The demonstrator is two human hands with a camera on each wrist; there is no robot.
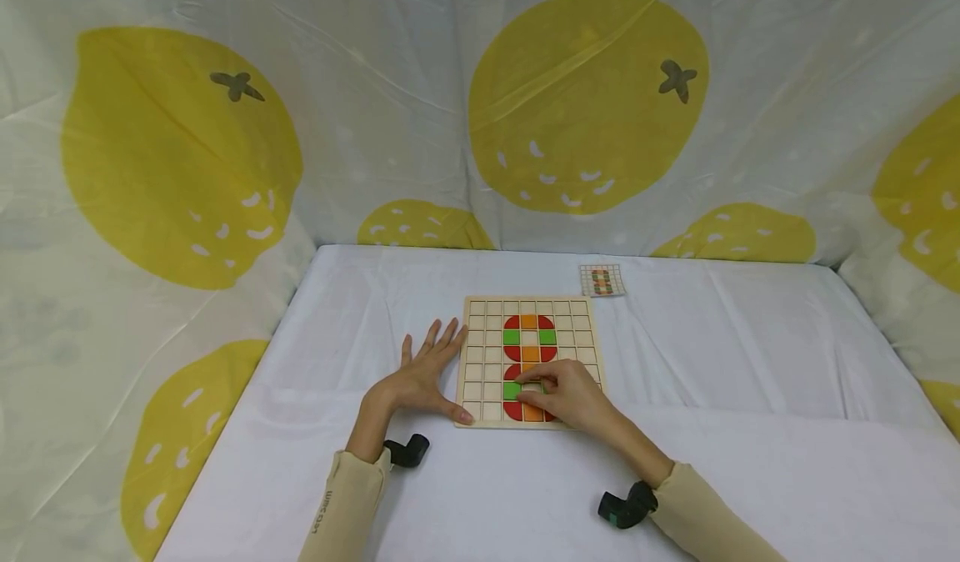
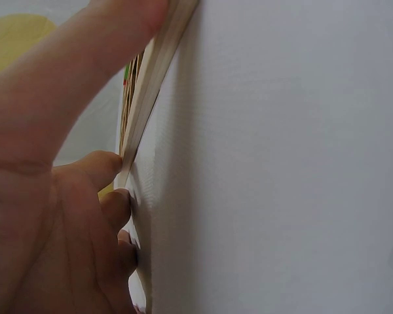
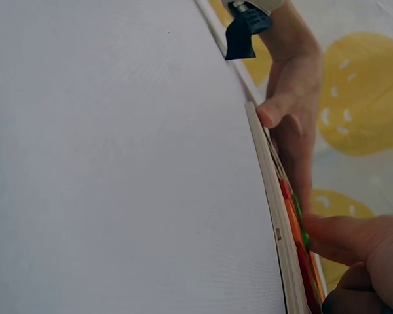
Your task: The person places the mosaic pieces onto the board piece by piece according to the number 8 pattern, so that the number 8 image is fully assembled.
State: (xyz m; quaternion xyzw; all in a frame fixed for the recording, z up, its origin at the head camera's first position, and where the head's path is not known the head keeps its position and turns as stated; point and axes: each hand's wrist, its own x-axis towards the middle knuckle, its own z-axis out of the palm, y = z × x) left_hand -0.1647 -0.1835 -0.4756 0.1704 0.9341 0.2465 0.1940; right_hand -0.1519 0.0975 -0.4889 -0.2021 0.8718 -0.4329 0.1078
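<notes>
A square wooden grid board point(image 1: 474, 358) lies on the white cloth, with red, orange and green tiles set in a figure-eight pattern. My left hand point(image 1: 422, 378) spreads its fingers along the board's left side, fingertips at the upper edge and thumb at the lower left corner. Over the pattern's lower part, my right hand point(image 1: 573, 395) pinches a green tile point(image 1: 512, 391) between thumb and index finger, at its cell on the left of the lower loop. In the right wrist view, fingertips touch the green tile point(image 3: 305, 237). The right hand covers some lower right tiles.
A small card point(image 1: 602, 280) showing a similar coloured pattern lies just beyond the board's far right corner. White cloth point(image 1: 750, 345) covers the table. A lemon-print curtain point(image 1: 390, 112) stands behind and at the sides. Each wrist wears a black camera point(image 1: 628, 505).
</notes>
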